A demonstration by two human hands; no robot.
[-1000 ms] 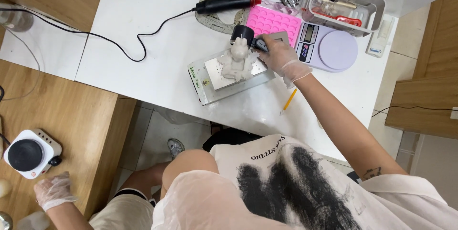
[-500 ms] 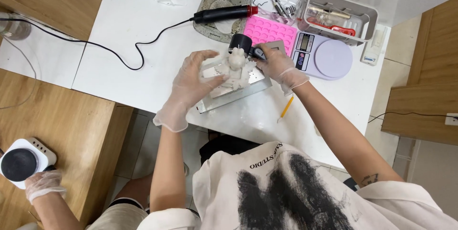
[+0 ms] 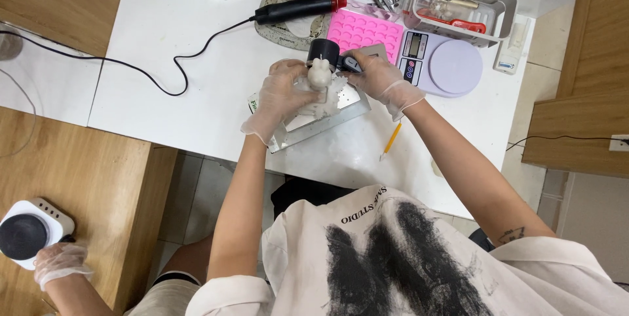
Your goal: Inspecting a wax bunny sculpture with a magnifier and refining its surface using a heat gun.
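Left hand (image 3: 283, 96), gloved, wrapped around a white figure (image 3: 319, 75) standing on a metal tray (image 3: 341, 108) mid-table. Right hand (image 3: 379, 79), gloved, gripping a small dark tool (image 3: 350, 64) against the figure's head. Behind: black cup (image 3: 322, 49), pink mould (image 3: 373, 31), scale (image 3: 440, 64). Pencil (image 3: 391, 140) near the right wrist.

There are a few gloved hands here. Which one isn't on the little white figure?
The gloved hand at the lower left, beside the small round hotplate. It belongs to another person. The left hand and right hand both work at the white figure.
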